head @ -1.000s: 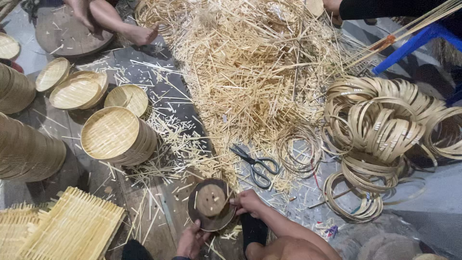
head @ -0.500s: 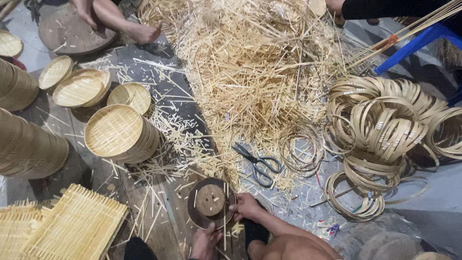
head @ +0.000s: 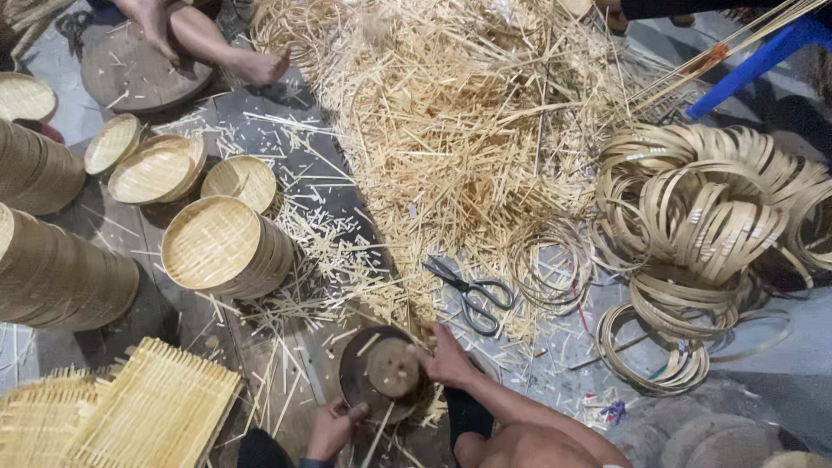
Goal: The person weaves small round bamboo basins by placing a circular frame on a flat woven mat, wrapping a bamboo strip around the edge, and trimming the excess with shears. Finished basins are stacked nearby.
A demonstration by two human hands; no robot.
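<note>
Hands both gripping dark round wooden disc (head: 384, 371) on floor | left hand (head: 333, 426) at lower rim | right hand (head: 447, 357) on right edge | black scissors (head: 472, 293) just beyond, by straw pile (head: 459, 130)

Two hands work at the bottom, a left hand (head: 334, 426) and a right hand (head: 446, 357), on one dark round disc (head: 381, 373). One pair of black scissors (head: 472, 293) lies on the floor. One big heap of bamboo slivers (head: 468, 121) fills the middle. Two square woven mats (head: 147, 407) overlap at lower left. Another person's two bare feet (head: 251, 62) show at the top. The bamboo hoops (head: 711, 217) on the right are too many to count.
</note>
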